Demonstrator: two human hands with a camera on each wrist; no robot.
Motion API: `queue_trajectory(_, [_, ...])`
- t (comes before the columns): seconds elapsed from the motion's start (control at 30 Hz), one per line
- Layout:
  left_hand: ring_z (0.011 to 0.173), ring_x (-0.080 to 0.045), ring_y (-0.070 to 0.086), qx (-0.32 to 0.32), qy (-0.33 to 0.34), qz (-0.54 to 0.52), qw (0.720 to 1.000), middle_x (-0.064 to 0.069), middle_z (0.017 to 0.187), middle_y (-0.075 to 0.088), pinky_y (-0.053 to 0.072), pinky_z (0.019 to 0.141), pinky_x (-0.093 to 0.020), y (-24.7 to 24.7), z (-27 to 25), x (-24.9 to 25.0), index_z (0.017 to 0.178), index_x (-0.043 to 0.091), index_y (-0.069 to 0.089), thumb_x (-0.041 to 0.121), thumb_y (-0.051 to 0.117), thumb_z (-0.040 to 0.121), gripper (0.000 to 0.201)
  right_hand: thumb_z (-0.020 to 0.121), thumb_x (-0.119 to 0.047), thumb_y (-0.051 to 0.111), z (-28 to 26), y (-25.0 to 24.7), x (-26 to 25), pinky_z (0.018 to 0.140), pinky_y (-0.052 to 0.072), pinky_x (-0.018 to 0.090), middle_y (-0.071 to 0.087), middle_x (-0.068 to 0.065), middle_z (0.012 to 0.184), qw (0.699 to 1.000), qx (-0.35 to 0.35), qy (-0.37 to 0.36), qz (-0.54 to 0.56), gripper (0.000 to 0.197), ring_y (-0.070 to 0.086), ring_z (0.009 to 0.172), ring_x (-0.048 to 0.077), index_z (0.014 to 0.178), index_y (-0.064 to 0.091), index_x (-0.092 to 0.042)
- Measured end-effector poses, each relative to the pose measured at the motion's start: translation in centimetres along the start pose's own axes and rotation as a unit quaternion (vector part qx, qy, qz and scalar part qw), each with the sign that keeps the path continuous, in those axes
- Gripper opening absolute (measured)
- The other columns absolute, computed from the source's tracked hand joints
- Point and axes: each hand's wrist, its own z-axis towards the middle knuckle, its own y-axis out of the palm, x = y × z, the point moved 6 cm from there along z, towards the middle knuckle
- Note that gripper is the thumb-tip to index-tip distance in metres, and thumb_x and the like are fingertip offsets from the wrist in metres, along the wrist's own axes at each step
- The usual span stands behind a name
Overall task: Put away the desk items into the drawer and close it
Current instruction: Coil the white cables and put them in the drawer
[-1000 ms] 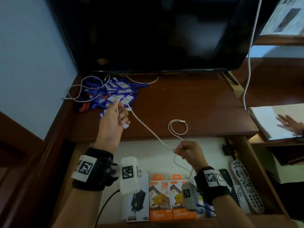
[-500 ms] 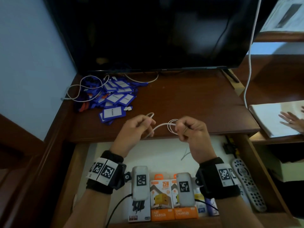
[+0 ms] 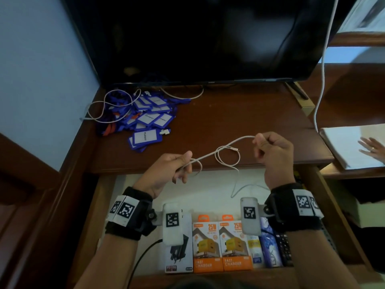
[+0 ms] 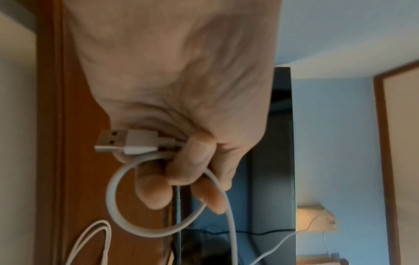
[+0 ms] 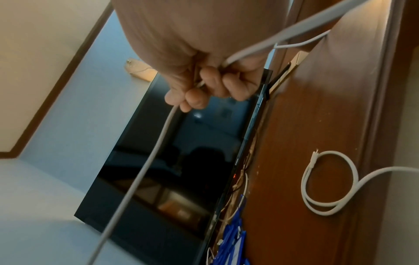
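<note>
A white USB cable stretches between both hands above the desk's front edge. My left hand grips its USB plug and one small loop. My right hand grips the cable further along. The cable's other end lies in a coil on the desk, also seen as a coil in the right wrist view, and a slack stretch hangs into the open drawer. A heap of blue name tags sits at the desk's back left.
The drawer's front row holds charger boxes, small packs and remote controls. A dark screen stands at the back of the desk. Another white cable loops by the tags. Another person's hand rests on papers at the right.
The left hand left the tag heap and came to the desk's front with the cable's plug. Both hands met, then drew apart, stretching the cable between them with a loop in the left hand.
</note>
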Motion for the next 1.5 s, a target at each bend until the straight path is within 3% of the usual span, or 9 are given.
queue_trajectory(0.17, [0.041,-0.012,0.034,-0.023,0.032,-0.249,0.968,0.003,0.043,0.028,0.035,0.051,-0.022,-0.4,0.0,0.3,0.057,0.014,0.054,0.040,0.043,0.091,0.044,0.092,-0.003,0.057,-0.2,0.4,0.9,0.048,0.039,0.014,0.047,-0.006,0.044,1.000,-0.007,0.010,0.000,0.022,0.040,0.044,0.008,0.071,0.061,-0.004])
queue_trajectory(0.27, [0.029,-0.005,0.024,-0.073,-0.033,-0.354,0.932,0.007,0.037,0.026,0.025,0.035,-0.016,-1.0,0.0,-0.2,0.052,0.012,0.048,0.034,0.044,0.095,0.048,0.089,-0.001,0.060,-0.8,0.6,1.1,0.046,0.038,0.014,0.047,-0.005,0.045,1.000,-0.013,0.018,0.019,0.016,0.041,0.044,0.005,0.074,0.063,0.000])
queue_trajectory(0.43, [0.031,-0.007,0.025,-0.088,-0.089,-0.255,0.959,0.006,0.038,0.025,0.013,0.045,-0.021,-0.9,-0.2,-1.5,0.048,0.016,0.041,0.033,0.047,0.090,0.045,0.086,-0.003,0.065,0.4,-0.3,0.1,0.051,0.039,0.018,0.050,-0.007,0.045,1.000,0.005,-0.009,-0.016,0.017,0.043,0.047,0.008,0.069,0.066,-0.007])
queue_trajectory(0.57, [0.045,-0.017,0.043,-0.072,-0.103,-0.229,0.965,0.001,0.037,0.027,0.038,0.057,-0.026,0.0,0.1,-2.2,0.042,0.018,0.036,0.039,0.043,0.094,0.056,0.088,-0.011,0.066,1.5,-0.3,0.2,0.052,0.039,0.017,0.050,-0.010,0.046,0.999,0.024,-0.009,-0.048,0.017,0.040,0.048,0.009,0.070,0.065,-0.009])
queue_trajectory(0.63, [0.047,-0.016,0.047,-0.058,-0.111,-0.283,0.951,0.002,0.038,0.028,0.036,0.065,-0.031,-0.4,0.2,-2.3,0.044,0.018,0.037,0.042,0.041,0.095,0.057,0.088,-0.015,0.067,1.4,0.1,1.0,0.048,0.035,0.016,0.048,-0.008,0.048,0.997,0.010,-0.003,-0.078,0.019,0.036,0.046,0.008,0.070,0.064,-0.010])
queue_trajectory(0.87, [0.038,-0.008,0.026,0.052,-0.025,-0.448,0.892,0.007,0.045,0.026,0.029,0.052,-0.024,-3.6,0.0,-1.7,0.064,0.018,0.048,0.035,0.037,0.099,0.041,0.083,-0.002,0.069,-1.7,1.3,5.6,0.050,0.038,0.012,0.060,0.009,0.060,0.978,-0.112,0.045,-0.172,0.012,0.046,0.044,0.000,0.076,0.060,0.002])
queue_trajectory(1.23, [0.044,-0.007,0.024,0.177,0.104,-0.479,0.854,0.008,0.052,0.026,0.026,0.060,-0.025,-4.3,0.5,-0.3,0.079,0.022,0.050,0.031,0.030,0.104,0.033,0.085,-0.004,0.063,-4.0,8.9,4.5,0.060,0.041,0.022,0.058,-0.009,0.063,0.899,-0.300,-0.028,-0.318,0.018,0.053,0.058,0.006,0.073,0.059,-0.017])
queue_trajectory(1.37, [0.042,-0.004,0.026,0.204,0.145,-0.551,0.796,0.008,0.052,0.030,0.025,0.059,-0.023,-7.0,-0.3,-0.1,0.075,0.026,0.049,0.030,0.030,0.103,0.034,0.083,-0.006,0.070,-3.8,9.1,3.4,0.056,0.044,0.022,0.059,0.003,0.062,0.934,-0.300,-0.016,-0.194,0.015,0.051,0.055,0.013,0.076,0.059,-0.013])
queue_trajectory(1.5, [0.044,-0.004,0.028,0.225,0.171,-0.546,0.789,0.009,0.054,0.032,0.028,0.059,-0.021,-8.3,-1.3,0.2,0.078,0.028,0.051,0.032,0.029,0.103,0.033,0.079,-0.006,0.074,-3.6,8.6,3.2,0.061,0.047,0.023,0.060,-0.002,0.062,0.955,-0.253,-0.010,-0.156,0.013,0.054,0.058,0.010,0.071,0.063,-0.007])
